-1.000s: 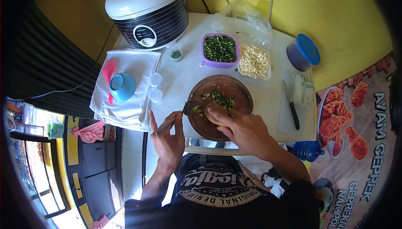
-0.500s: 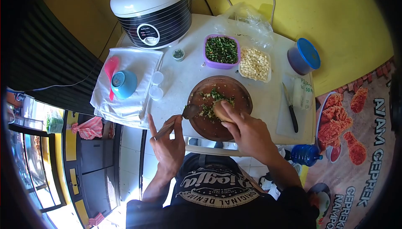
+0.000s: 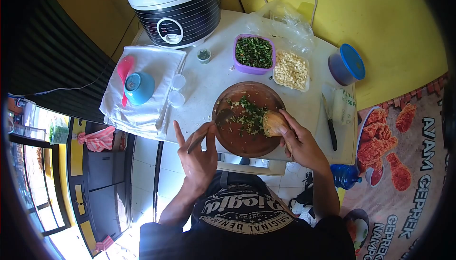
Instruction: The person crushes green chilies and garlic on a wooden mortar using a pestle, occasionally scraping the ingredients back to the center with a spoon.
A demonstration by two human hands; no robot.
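Observation:
A round brown mortar dish lies near the table's front edge, with chopped green and pale bits spread in its middle. My left hand pinches the handle of a dark metal spoon, whose bowl reaches over the left side of the dish; one finger points away. In my right hand is a wooden pestle, tilted over the right side, its working end speckled with pale bits. Behind the dish stand a purple tub of chopped greens and a clear tub of pale chopped pieces.
A rice cooker stands at the back left. An upturned blue bowl and a pink spoon rest on white plastic sheets. To the right are a black-handled knife and a blue-lidded container. Small clear cups sit left of the mortar.
My right hand has moved right and tilted the pestle away from the dish's middle, uncovering the chopped bits. The spoon in my left hand has moved a little right, further over the dish.

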